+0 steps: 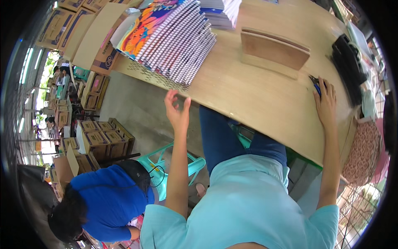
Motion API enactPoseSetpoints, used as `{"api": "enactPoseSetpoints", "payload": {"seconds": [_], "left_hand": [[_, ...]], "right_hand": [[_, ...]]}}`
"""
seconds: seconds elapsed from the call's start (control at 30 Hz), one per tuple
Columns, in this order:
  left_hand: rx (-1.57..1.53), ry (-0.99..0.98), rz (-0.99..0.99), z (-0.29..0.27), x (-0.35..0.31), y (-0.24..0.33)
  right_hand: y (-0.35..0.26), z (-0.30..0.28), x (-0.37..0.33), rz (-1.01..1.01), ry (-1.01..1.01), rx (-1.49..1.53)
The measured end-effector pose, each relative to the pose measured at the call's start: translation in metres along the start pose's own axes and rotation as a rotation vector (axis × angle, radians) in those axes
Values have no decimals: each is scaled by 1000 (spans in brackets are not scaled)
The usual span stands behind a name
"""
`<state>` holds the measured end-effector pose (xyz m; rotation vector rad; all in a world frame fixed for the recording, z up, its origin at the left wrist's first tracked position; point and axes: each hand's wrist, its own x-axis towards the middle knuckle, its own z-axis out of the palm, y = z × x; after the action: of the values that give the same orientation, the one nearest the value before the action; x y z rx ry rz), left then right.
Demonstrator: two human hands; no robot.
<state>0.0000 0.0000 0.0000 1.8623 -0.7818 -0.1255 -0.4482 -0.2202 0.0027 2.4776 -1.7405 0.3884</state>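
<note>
Left hand (178,114) released and empty; right hand (327,101) over the blue-handled tool (315,82).

I have the left fingers parted just beside the near corner of the spiral-bound notebooks (174,45), stacked at the table (244,91) edge. Rightward I see a wooden stand (273,49), then the tool on the tabletop, partly covered; whether the right fingers grip it, I cannot tell.

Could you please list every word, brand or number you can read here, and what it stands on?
Open box: legible lettering and a round mark, which I won't copy.
Stacked boxes: print too small to read.
Notebooks: no cover text I can make out.
</note>
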Motion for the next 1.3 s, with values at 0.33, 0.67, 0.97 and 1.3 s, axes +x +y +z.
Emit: {"api": "enactPoseSetpoints", "payload": {"seconds": [0.33,0.67,0.97,1.3], "left_hand": [[187,180,125,36,-2,4],[1,206,86,42,6,-6],[-32,189,49,43,3,-9],[-34,189,-31,44,1,-5]], "right_hand": [[-122,-64,-17,-315,186,733],[-307,-5,35,-606,-49,312],[-320,11,30,-570,38,230],[-325,6,41,-611,-113,293]]}}
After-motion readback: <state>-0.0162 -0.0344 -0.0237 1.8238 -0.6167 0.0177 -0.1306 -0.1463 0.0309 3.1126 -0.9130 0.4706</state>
